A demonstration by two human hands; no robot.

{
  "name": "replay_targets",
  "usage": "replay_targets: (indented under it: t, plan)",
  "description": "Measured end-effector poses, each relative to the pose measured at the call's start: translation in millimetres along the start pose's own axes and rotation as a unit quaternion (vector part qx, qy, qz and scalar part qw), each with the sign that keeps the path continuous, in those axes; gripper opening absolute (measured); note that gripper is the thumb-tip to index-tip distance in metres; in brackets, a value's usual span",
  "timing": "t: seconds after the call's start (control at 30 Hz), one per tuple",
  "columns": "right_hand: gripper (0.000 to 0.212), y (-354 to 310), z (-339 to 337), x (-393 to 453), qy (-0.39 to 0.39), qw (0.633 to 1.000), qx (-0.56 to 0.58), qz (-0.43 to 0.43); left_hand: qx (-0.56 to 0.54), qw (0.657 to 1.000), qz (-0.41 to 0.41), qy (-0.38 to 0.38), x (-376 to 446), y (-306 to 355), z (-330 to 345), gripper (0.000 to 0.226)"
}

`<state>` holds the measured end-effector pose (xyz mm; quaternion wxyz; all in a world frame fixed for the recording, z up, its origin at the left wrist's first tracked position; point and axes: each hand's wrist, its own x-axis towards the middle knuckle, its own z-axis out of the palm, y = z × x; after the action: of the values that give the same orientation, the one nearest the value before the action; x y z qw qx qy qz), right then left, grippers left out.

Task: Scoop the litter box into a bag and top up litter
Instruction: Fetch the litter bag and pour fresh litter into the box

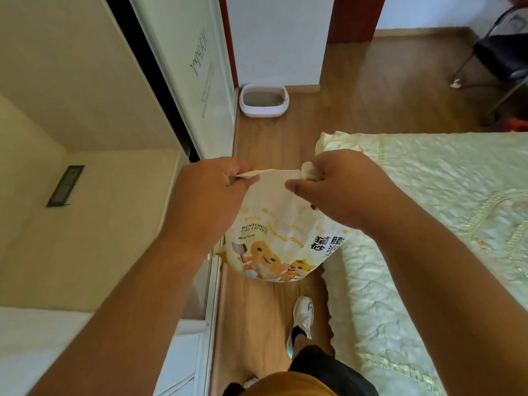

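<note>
The litter bag (281,224) reads "BENTONITE CAT LITTER" in dark print, with large Chinese characters beside it; the wardrobe door (185,67) script is illegible.

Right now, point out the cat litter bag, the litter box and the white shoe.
cat litter bag (281,238): head view, on the printed front of the bag.
litter box (264,110): head view, on the near white wall.
white shoe (303,315): head view, on its upper.

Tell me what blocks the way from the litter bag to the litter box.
Nothing visible. The cat litter bag, gripped by the left hand and right hand, faces bare wood floor up to the litter box.
</note>
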<state>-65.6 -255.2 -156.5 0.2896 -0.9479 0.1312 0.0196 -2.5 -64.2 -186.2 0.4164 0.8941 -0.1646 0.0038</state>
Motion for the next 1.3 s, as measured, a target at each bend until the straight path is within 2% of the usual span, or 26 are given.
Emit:
replay_targets:
  t: [0.23, 0.47, 0.73, 1.07, 1.3]
  plan:
    - [0.043, 15.8, -35.8, 103.8, -0.048, 0.997, -0.041, -0.045, -0.001, 0.998, -0.045, 0.034, 88.7, 12.8, 30.2, 0.017]
    - [0.048, 31.0, -67.0, 186.1, -0.036, 0.997, -0.049, -0.052, -0.002, 0.998, -0.04, 0.04, 172.3, 21.6, 53.5, 0.022]
    - [0.042, 44.9, -78.8, 288.7, -0.019, 0.999, -0.041, -0.004, 0.002, 1.0, -0.005, 0.0, 288.4, 4.8, 80.7, 0.024]
    - [0.045, 29.3, -65.8, 418.8, -0.016, 0.996, -0.012, 0.091, -0.008, 0.996, 0.033, -0.077, 448.3, -42.4, 90.5, 0.023]
    - [0.039, 10.8, -65.1, 495.9, -0.015, 0.993, 0.011, 0.114, -0.002, 0.996, 0.053, -0.076, 530.0, -59.2, 79.3, 0.017]
